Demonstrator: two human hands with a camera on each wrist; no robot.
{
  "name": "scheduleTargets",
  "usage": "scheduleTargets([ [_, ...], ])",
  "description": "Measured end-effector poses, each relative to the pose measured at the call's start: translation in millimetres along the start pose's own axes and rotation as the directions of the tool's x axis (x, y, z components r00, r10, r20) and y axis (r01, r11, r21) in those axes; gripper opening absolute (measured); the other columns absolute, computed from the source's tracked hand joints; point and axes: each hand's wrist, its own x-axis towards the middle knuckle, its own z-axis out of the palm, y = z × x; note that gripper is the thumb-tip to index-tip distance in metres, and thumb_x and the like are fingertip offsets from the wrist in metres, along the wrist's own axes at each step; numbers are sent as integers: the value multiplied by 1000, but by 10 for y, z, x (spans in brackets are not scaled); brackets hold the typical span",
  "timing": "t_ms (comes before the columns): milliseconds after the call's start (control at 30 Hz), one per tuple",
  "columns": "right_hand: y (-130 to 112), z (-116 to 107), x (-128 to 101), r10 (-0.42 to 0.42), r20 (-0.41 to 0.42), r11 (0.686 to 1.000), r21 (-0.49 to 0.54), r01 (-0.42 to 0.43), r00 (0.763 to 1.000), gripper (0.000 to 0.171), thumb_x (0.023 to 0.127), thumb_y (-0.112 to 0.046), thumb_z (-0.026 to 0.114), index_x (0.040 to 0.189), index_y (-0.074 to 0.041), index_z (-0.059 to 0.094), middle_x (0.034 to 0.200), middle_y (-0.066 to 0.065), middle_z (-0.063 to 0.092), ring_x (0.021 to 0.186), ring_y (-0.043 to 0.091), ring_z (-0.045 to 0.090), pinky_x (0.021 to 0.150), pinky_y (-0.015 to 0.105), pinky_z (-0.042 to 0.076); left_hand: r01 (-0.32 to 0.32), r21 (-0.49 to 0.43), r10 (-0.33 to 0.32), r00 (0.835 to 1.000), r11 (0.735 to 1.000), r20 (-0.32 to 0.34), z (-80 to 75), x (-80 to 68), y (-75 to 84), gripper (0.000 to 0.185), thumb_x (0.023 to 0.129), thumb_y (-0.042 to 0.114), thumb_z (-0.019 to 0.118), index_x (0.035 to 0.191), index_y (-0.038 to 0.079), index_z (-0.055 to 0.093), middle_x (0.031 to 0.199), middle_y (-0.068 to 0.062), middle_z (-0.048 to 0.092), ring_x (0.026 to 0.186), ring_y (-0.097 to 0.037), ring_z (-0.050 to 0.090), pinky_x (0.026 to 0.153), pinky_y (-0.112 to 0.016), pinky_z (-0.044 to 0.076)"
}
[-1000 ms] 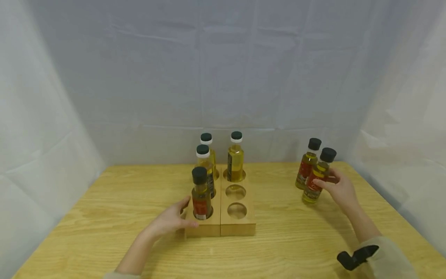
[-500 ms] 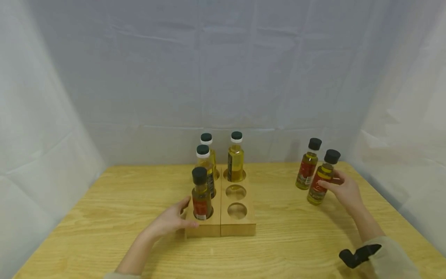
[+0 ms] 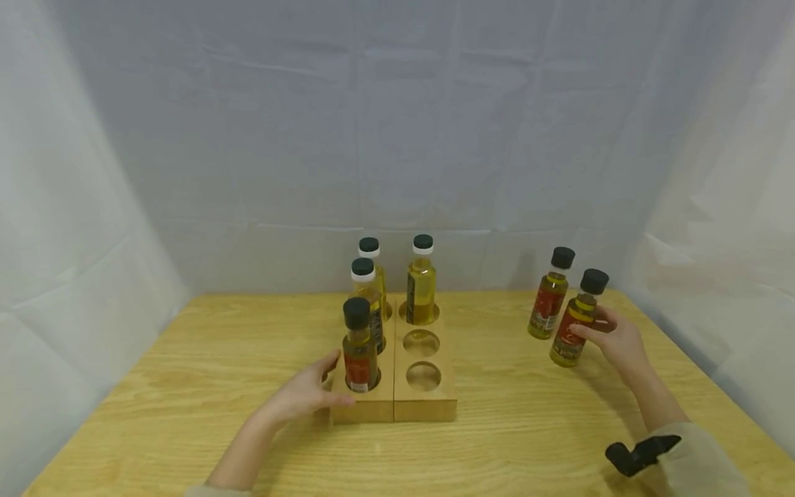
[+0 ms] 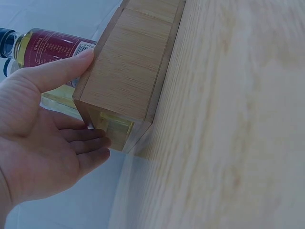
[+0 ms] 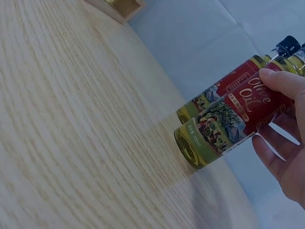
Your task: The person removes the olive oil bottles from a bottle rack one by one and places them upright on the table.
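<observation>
Four olive oil bottles stand in the wooden rack (image 3: 394,386); two holes in its right column are unfilled. The right hand (image 3: 617,339) grips a red-labelled olive oil bottle (image 3: 574,324), tilted, at the counter's (image 3: 186,386) right, beside another red-labelled bottle (image 3: 548,302). The left hand (image 3: 304,395) rests open-fingered against the rack's near left corner.

The right hand (image 3: 621,339) carries its red-labelled bottle (image 3: 577,319) further toward the table's right edge, lifting its base and tilting it more.
</observation>
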Motion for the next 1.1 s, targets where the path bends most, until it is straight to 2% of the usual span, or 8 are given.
scheduleTargets([
  [100,5,-3,0,-2,20,1000,28,2,1000,73,88,-37,62,140,5,32,129,27,44,97,7,51,89,44,44,-1,20,2,1000,1000,-7,4,-6,12,100,74,23,78,141,-14,14,146,-33,16,129,-52,22,105,-58,22],
  [267,44,0,17,-13,36,999,50,11,999,72,88,-35,63,140,5,32,128,27,45,87,-11,47,86,39,46,-4,23,4,1000,1000,-11,6,-6,13,100,73,23,78,141,-14,14,145,-33,16,130,-51,21,105,-57,21],
  [567,95,-21,22,-15,45,996,92,11,999,72,88,-35,64,140,3,33,129,26,46,92,-6,48,90,46,42,-7,4,7,1000,1000,-3,6,-1,-3,100,74,22,78,142,-14,12,147,-32,13,130,-51,20,105,-57,21],
  [667,114,-38,11,-28,41,995,99,24,999,72,88,-34,63,141,4,33,129,24,47,91,-9,48,90,41,43,-8,7,8,1000,1000,-1,0,0,5,100,75,23,77,142,-13,12,147,-32,13,130,-51,20,105,-57,21],
  [767,128,-59,-18,-43,31,995,96,40,999,69,89,-32,63,141,3,33,119,4,55,91,-11,49,83,27,46,-13,6,13,1000,1000,2,-6,4,15,100,75,23,77,142,-14,12,147,-32,13,130,-51,19,105,-57,20],
  [867,145,-79,-50,-65,15,990,123,63,998,64,90,-27,62,139,4,36,105,-18,53,90,-10,51,76,16,47,-16,1,15,1000,1000,7,-7,6,20,100,75,22,77,142,-14,11,147,-32,12,131,-51,18,105,-57,21],
  [967,154,-97,-80,-96,11,983,161,93,995,58,91,-25,61,136,4,40,100,-25,52,90,-9,51,75,15,49,-15,-5,15,1000,1000,8,-3,3,22,100,75,21,77,142,-14,11,147,-32,11,131,-51,18,105,-57,22],
  [1100,133,-119,-127,-106,-8,963,249,104,994,41,91,-16,61,128,-4,49,97,-24,57,87,-7,55,75,16,51,-14,-2,14,1000,1000,6,0,-12,27,100,75,21,77,141,-14,11,147,-32,11,130,-51,19,105,-57,22],
])
